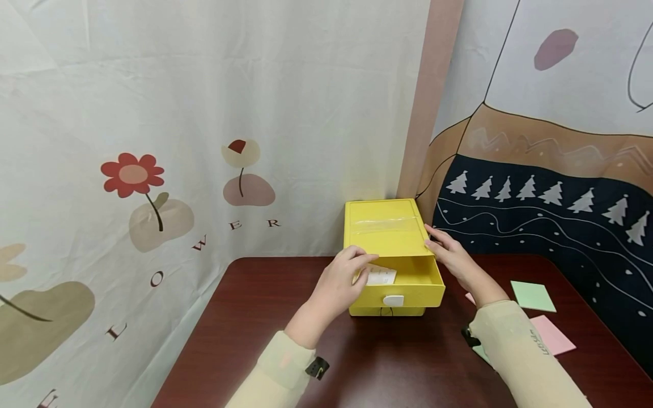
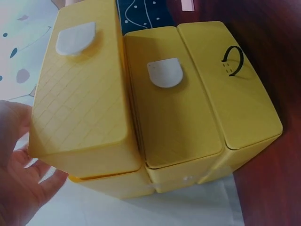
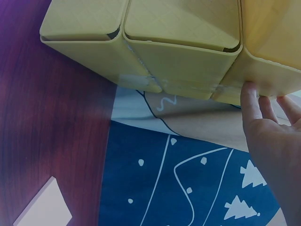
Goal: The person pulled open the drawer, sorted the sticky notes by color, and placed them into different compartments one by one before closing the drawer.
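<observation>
A yellow chest of three stacked drawers [image 1: 384, 235] stands on the table, a strip of clear tape across its top. Its top drawer [image 1: 418, 294] is pulled out, and a white printed paper [image 1: 384, 276] lies inside. My left hand [image 1: 336, 283] is at the left side of that drawer, its fingers loosely bent near the rim. Along the chest's right upper side, my right hand [image 1: 459, 263] rests with extended fingers [image 3: 251, 101] against the yellow wall. White tabs serve as pulls on the upper two drawers; the bottom drawer [image 2: 235, 94] has a black loop.
Green [image 1: 533, 296] and pink [image 1: 553, 334] paper pads lie on the dark red table [image 1: 285, 317] to the right, partly behind my right forearm. A printed cloth [image 1: 306, 113] hangs behind and beside the table, close to the chest's back.
</observation>
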### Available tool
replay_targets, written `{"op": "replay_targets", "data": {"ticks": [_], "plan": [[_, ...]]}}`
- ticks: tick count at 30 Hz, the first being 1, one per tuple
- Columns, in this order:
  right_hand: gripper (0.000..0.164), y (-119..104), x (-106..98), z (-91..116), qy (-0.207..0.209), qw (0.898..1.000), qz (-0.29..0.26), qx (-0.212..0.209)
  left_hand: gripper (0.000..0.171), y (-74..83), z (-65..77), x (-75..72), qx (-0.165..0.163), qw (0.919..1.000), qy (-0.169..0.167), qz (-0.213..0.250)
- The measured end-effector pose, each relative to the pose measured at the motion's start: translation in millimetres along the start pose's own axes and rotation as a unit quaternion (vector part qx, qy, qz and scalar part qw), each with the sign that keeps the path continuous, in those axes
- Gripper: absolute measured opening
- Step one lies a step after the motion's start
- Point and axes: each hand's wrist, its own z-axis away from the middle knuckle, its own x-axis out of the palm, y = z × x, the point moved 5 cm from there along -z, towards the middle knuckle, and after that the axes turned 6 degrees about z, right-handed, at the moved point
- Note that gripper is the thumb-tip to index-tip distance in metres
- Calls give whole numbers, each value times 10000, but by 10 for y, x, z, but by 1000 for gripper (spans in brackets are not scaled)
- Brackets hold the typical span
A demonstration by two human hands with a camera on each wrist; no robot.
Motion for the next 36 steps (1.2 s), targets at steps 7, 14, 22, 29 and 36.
{"op": "replay_targets", "data": {"ticks": [7, 14, 22, 29, 36], "plan": [[62, -14, 11, -2, -7, 10000, -86, -7, 18, -23, 95, -41, 204, 9976, 666, 53], [63, -11, 10, -3, 0, 10000, -3, 7, 14, -60, 228, -47, 397, 9909, 1261, 254], [65, -8, 13, -3, -10, 10000, 16, -2, 20, -91, 381, -14, 757, 9795, 1850, 233], [65, 4, 13, -9, -14, 10000, -1, 9, 18, -96, 512, -17, 1101, 9669, 2271, 364], [65, 13, 1, 7, 22, 9999, -22, 110, 17, -106, 567, 2, 1172, 9645, 2323, 451]]}}
